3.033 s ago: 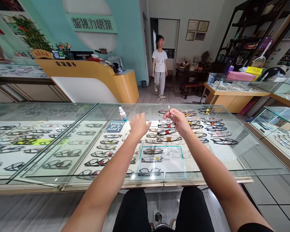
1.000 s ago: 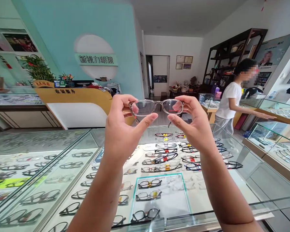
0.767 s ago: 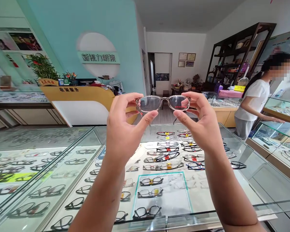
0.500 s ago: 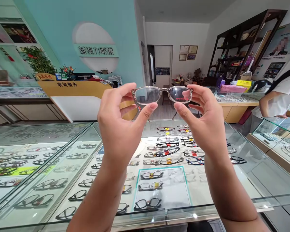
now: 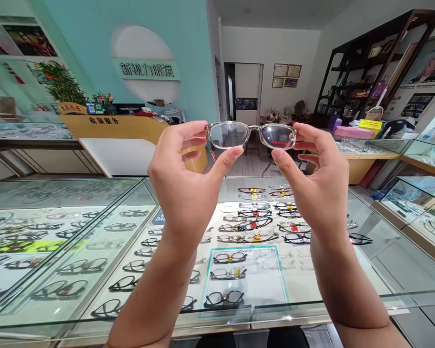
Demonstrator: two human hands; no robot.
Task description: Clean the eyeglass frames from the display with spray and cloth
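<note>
Both hands grip the clear-frame glasses (image 5: pixel 251 135) w/ thumb + forefinger closed on the lens ends: left hand (image 5: pixel 183 193) on the left lens, right hand (image 5: pixel 318 188) on the right. 3 s ago the pair was low over the glass counter (image 5: pixel 384 270), right hand only. Now it's raised level above the far edge.

Clear-framed glasses (image 5: pixel 251 136) pinched level between left hand (image 5: pixel 184 186) and right hand (image 5: pixel 316 186), above glass display case (image 5: pixel 376 261) of eyewear

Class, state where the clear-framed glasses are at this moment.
In the head view, the clear-framed glasses are held up at centre, between the left hand and the right hand, above the glass display case.
</note>
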